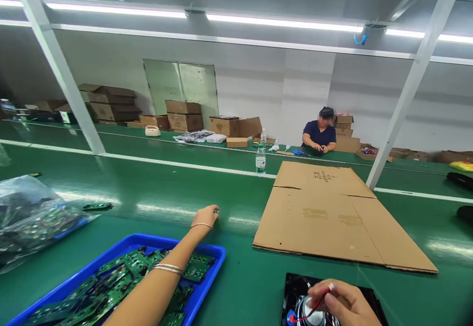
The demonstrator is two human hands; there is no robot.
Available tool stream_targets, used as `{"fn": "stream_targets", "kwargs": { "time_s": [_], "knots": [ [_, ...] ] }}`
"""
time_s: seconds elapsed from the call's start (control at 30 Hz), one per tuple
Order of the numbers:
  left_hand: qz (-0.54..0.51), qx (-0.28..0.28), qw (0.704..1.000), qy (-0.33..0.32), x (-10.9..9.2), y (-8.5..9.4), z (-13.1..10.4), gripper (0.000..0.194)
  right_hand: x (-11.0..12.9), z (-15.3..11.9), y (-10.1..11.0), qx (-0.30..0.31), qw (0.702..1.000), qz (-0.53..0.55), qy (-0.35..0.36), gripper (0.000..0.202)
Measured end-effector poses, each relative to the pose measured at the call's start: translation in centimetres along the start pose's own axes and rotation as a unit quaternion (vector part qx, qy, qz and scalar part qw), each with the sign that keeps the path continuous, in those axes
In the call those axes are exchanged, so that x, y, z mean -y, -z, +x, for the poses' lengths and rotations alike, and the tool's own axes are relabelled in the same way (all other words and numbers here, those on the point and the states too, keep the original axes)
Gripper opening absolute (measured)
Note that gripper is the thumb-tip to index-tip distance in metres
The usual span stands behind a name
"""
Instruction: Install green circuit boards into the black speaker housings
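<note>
My left hand [207, 217] reaches past the far edge of a blue tray [220, 253], its fingers pressed together over the green table; what they hold, if anything, is too small to name. Green circuit boards [127, 269] lie heaped in that tray, partly behind my left forearm. At the bottom right, my right hand [345, 302] pinches a red cable [320, 302] near its small white connector [331, 287]. Below that hand sits a black casing [293, 286] with a round silver part and wires, partly hidden by the fingers.
Flattened cardboard [321, 217] covers the table at right. A plastic bottle [260, 161] stands behind it. Bagged boards [40, 217] and a loose board [98, 206] lie at left. Across the table, a person [320, 133] works near cardboard boxes [185, 116]. Slanted metal posts rise on both sides.
</note>
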State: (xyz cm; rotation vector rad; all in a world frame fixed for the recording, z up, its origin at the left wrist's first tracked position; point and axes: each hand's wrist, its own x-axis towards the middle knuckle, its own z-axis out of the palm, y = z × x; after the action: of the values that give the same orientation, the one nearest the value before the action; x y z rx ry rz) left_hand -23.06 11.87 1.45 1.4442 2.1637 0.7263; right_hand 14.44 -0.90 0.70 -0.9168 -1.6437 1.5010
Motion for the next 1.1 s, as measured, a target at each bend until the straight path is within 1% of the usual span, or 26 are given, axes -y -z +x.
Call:
{"fn": "stream_targets", "kwargs": {
  "time_s": [0.07,0.13,0.23,0.33,0.4,0.47,0.63,0.77,0.83,0.97,1.03,1.1],
  "knots": [
    [-0.079,0.028,0.996,-0.031,-1.8,-0.7,-1.5,0.024,0.0,0.1,-0.7,0.009,0.997,0.077,-0.024,0.035],
    [-0.158,0.068,0.983,-0.062,-3.7,-1.4,-3.8,0.025,-0.3,0.2,-1.4,0.0,0.994,0.102,-0.026,0.033],
    [-0.248,0.135,0.954,-0.103,-6.2,-2.5,-8.3,0.028,-0.6,0.4,-2.0,-0.045,0.997,0.064,-0.02,0.031],
    [-0.287,0.194,0.929,-0.127,-8.2,-3.6,-12.5,0.026,-0.9,0.5,-2.5,-0.093,0.996,0.006,-0.017,0.028],
    [-0.295,0.218,0.92,-0.139,-9.2,-4.3,-14.5,0.023,-1.0,0.4,-2.8,-0.11,0.993,-0.035,-0.013,0.025],
    [-0.303,0.231,0.912,-0.151,-9.9,-4.9,-15.9,0.023,-0.8,0.4,-3.0,-0.119,0.99,-0.071,-0.01,0.022],
    [-0.345,0.241,0.889,-0.178,-10.4,-5.8,-17.3,0.023,-0.2,0.1,-3.4,-0.123,0.987,-0.106,-0.013,0.018],
    [-0.376,0.233,0.877,-0.186,-10.5,-6.1,-18.1,0.028,-0.2,0.0,-3.6,-0.137,0.983,-0.122,0.004,0.022],
    [-0.369,0.227,0.875,-0.216,-10.5,-6.2,-18.5,0.026,-0.3,0.1,-3.6,-0.137,0.986,-0.095,0.001,0.023],
    [-0.324,0.211,0.876,-0.289,-10.5,-6.2,-19.0,0.023,-0.3,0.2,-3.5,-0.114,0.993,-0.002,-0.019,0.027],
    [-0.318,0.224,0.873,-0.294,-10.5,-6.2,-19.1,0.026,0.0,0.1,-3.5,-0.101,0.995,0.012,-0.019,0.027],
    [-0.327,0.262,0.865,-0.276,-10.5,-6.2,-19.0,0.028,0.4,-0.2,-3.7,-0.103,0.994,-0.015,-0.015,0.024]
  ]
}}
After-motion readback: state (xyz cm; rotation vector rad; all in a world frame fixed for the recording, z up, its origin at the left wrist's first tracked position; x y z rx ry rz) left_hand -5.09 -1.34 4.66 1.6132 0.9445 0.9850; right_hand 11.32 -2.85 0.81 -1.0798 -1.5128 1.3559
